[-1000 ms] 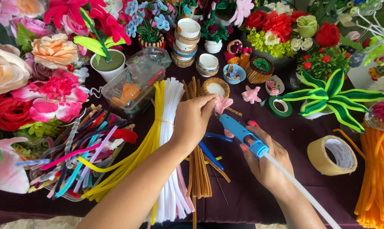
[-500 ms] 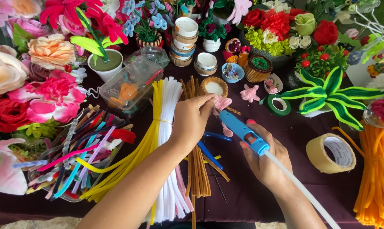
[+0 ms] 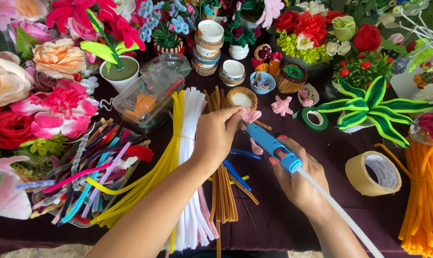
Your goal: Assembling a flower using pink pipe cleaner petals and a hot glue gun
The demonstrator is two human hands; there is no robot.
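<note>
My left hand (image 3: pixel 218 138) pinches a small pink pipe-cleaner flower (image 3: pixel 250 116) above the bundles of white pipe cleaners (image 3: pixel 191 157) and brown pipe cleaners (image 3: pixel 221 191). My right hand (image 3: pixel 297 179) grips a blue glue gun (image 3: pixel 271 143) with a white glue stick (image 3: pixel 340 215) trailing from its back. The gun's nozzle points up-left and touches the pink flower. A yellow pipe-cleaner bundle (image 3: pixel 154 177) lies left of the white one.
A clear box (image 3: pixel 147 98) and a tray of mixed coloured pipe cleaners (image 3: pixel 87 177) sit at left, among artificial flowers (image 3: pixel 49 95). A roll of tan tape (image 3: pixel 374 174), a green tape roll (image 3: pixel 313 119), an orange pipe-cleaner bundle (image 3: pixel 427 200) and a striped green plant (image 3: pixel 369 105) stand at right.
Both hands stay nearly still; the glue gun's nozzle remains against the pink flower held by my left fingers.
</note>
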